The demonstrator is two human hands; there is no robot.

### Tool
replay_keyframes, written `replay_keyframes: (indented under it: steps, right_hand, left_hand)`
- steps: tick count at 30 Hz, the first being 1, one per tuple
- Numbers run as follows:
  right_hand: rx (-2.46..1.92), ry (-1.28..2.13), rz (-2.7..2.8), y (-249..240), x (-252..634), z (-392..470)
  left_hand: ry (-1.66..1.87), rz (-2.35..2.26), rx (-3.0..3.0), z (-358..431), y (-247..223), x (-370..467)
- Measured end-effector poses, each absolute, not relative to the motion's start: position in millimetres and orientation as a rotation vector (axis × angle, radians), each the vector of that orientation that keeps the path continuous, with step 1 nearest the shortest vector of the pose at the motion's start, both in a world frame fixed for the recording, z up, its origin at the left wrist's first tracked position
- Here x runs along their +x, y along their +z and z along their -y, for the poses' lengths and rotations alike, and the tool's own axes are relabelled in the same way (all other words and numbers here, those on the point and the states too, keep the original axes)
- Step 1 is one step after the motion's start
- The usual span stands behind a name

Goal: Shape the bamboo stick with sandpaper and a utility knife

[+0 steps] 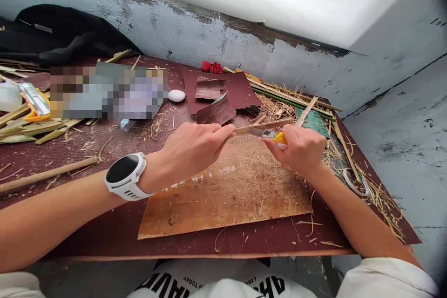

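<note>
My left hand point(199, 144), with a white watch point(125, 174) on its wrist, is closed around one end of a thin bamboo strip point(244, 129). My right hand point(302, 149) grips a yellow utility knife point(280, 138), its blade against or very near the strip. The strip's far end runs past my right hand. Both hands are over a worn wooden board point(223, 200) scattered with fine shavings. Behind my right hand another pale strip point(307, 111) sticks up; whether that hand touches it, I cannot tell.
On the dark red table point(115, 228) are brown sandpaper pieces point(216, 111), green sandpaper point(314, 123), a white egg-shaped object point(176, 96) and red roses point(211, 67). Bamboo strips point(296, 98) and a white ring point(356, 181) lie right. Black cloth point(70, 32) sits back left.
</note>
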State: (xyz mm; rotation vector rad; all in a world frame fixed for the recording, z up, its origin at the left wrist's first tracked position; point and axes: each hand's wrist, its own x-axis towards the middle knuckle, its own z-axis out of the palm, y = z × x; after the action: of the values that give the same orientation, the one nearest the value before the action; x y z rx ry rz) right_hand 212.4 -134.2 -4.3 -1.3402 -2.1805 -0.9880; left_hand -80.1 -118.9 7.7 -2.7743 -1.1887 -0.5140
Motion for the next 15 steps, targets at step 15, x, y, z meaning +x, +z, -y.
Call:
replay_keyframes:
  steps: [15]
  right_hand:
    - [-1.282,-0.965,2.188,-8.2,211.1,135.7]
  left_hand:
    - [-0.505,1.26,-2.861,115.6,8.4,-79.4]
